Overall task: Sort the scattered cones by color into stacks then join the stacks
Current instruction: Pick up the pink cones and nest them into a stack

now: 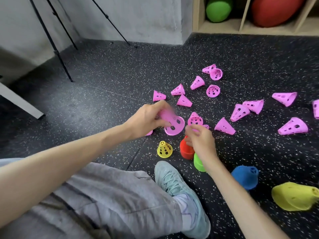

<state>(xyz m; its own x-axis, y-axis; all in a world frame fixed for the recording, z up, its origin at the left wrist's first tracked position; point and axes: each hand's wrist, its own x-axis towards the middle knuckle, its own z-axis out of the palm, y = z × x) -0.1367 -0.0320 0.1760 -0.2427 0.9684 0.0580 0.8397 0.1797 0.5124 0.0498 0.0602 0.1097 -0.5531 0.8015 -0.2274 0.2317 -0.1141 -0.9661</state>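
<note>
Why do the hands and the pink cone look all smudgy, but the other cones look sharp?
In the head view, the left hand, its pink cone and the right hand are smeared by motion blur; the pink cones lying on the floor are crisp; the wide lens bends the shelf edges.

left hand (pixel 146 120) grips pink cone (pixel 170 122) | right hand (pixel 201 143) hovers over red cone (pixel 186 151) (fingers blurred)
</note>
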